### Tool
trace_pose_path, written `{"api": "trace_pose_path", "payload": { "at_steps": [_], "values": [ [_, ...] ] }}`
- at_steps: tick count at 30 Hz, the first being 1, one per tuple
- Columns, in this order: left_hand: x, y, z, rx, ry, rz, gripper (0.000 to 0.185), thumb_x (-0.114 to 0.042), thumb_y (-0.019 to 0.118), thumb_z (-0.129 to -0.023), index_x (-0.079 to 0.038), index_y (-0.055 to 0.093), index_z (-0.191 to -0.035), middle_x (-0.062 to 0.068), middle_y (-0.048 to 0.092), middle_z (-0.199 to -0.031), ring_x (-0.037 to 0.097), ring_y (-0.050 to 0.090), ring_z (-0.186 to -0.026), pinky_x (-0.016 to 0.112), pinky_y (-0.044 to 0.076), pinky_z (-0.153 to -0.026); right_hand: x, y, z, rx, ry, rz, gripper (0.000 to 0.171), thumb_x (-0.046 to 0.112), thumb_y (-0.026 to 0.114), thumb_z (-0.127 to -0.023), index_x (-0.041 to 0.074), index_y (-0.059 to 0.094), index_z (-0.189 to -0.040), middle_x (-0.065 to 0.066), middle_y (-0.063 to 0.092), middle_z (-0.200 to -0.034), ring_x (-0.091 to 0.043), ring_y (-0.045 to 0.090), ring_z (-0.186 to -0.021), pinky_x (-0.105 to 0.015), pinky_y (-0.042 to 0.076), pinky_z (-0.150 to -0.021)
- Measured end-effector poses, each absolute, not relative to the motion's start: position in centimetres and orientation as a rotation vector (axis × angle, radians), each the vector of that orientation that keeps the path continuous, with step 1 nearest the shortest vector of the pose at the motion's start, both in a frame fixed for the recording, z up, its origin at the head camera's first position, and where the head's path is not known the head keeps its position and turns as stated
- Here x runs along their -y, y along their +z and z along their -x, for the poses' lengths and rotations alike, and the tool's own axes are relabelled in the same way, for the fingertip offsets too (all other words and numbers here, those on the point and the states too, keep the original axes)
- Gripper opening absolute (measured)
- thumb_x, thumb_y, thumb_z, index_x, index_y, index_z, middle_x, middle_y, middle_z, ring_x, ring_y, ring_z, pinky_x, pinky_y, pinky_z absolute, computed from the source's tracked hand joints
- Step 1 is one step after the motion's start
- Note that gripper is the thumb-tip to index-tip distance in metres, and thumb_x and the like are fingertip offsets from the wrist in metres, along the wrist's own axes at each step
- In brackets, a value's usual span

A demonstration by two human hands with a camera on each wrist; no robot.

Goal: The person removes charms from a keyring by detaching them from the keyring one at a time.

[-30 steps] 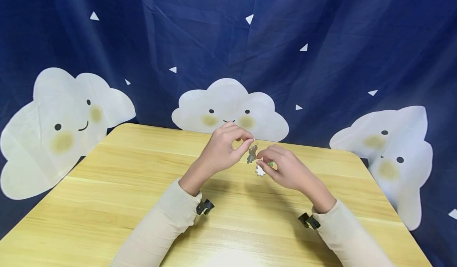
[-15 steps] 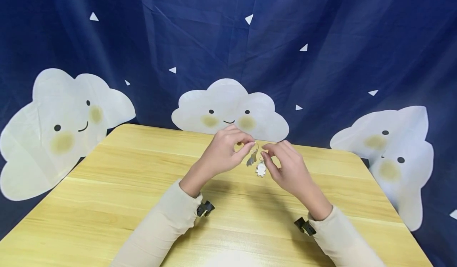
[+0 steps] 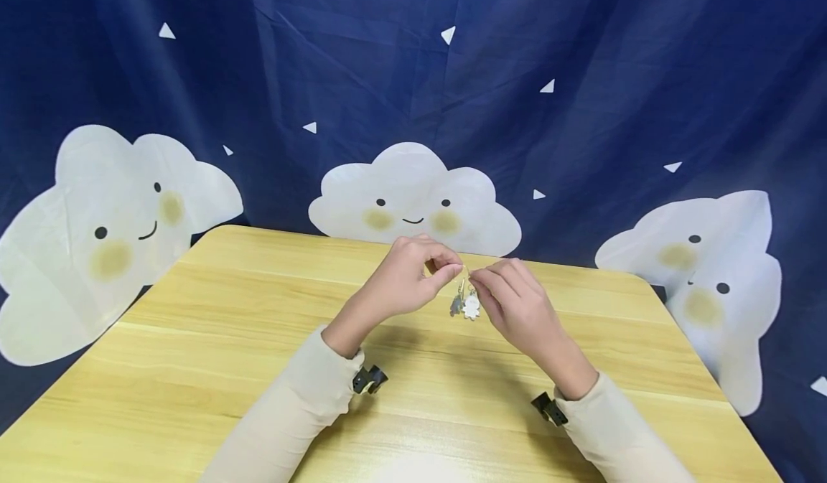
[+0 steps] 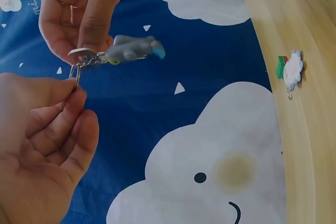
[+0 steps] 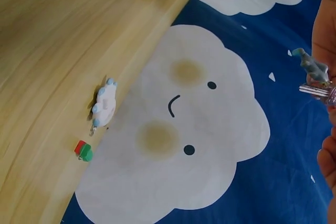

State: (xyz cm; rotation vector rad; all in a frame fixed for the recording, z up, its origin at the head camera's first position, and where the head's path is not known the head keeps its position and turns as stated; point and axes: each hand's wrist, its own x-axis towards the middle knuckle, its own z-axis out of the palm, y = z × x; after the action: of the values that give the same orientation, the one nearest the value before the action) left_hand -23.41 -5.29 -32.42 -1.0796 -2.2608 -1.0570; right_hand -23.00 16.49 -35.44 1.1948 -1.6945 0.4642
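Observation:
Above the wooden table [image 3: 213,339], my left hand [image 3: 452,266] and right hand [image 3: 474,276] meet fingertip to fingertip. Both pinch a small metal key ring [image 4: 76,72]. In the left wrist view the left hand [image 4: 73,90] grips the ring from below and the right hand [image 4: 86,45] from above. A grey charm [image 4: 134,48] hangs from the ring; in the head view this grey charm [image 3: 456,303] dangles between the hands. A white charm [image 3: 472,307] lies on the table under them. Next to the white charm [image 5: 104,103] lies a small red and green piece [image 5: 83,150].
A dark blue curtain printed with white smiling clouds [image 3: 413,199] hangs close behind the table's far edge. Cream sleeves [image 3: 291,411] cover both forearms, each with a black clip at the wrist. Bare wood lies left, right and in front of the hands.
My right hand has risen from near the table and closed in on the left hand's fingertips at the ring. The grey charm now hangs a little lower. The white charm has stayed put.

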Motion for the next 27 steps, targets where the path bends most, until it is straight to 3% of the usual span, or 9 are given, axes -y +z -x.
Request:
{"api": "trace_pose_path", "payload": {
  "at_steps": [16, 27],
  "values": [
    [5.64, -32.24, 23.07, 2.495, -1.408, 0.951, 0.010, -0.011, 0.071, -0.094, -0.011, 0.078, -0.086, -0.007, 0.069, -0.073, 0.011, 0.058, -0.064, 0.026, 0.052, -0.061, -16.64, -35.58, 23.30, 1.537, 0.340, -1.299, 0.016, -0.001, 0.058, -0.100, -0.004, 0.073, -0.096, -0.009, 0.070, -0.084, -0.027, 0.064, -0.077, -0.034, 0.053, -0.069],
    [6.00, -32.15, 23.11, 2.555, -1.625, 0.908, 0.013, -0.010, 0.070, -0.093, -0.010, 0.081, -0.086, -0.001, 0.071, -0.076, 0.012, 0.050, -0.060, 0.025, 0.039, -0.053, -16.44, -35.53, 23.43, 1.471, 0.352, -1.342, 0.017, -0.003, 0.058, -0.099, -0.006, 0.074, -0.098, -0.010, 0.071, -0.084, -0.027, 0.065, -0.075, -0.034, 0.054, -0.068]
  ]
}}
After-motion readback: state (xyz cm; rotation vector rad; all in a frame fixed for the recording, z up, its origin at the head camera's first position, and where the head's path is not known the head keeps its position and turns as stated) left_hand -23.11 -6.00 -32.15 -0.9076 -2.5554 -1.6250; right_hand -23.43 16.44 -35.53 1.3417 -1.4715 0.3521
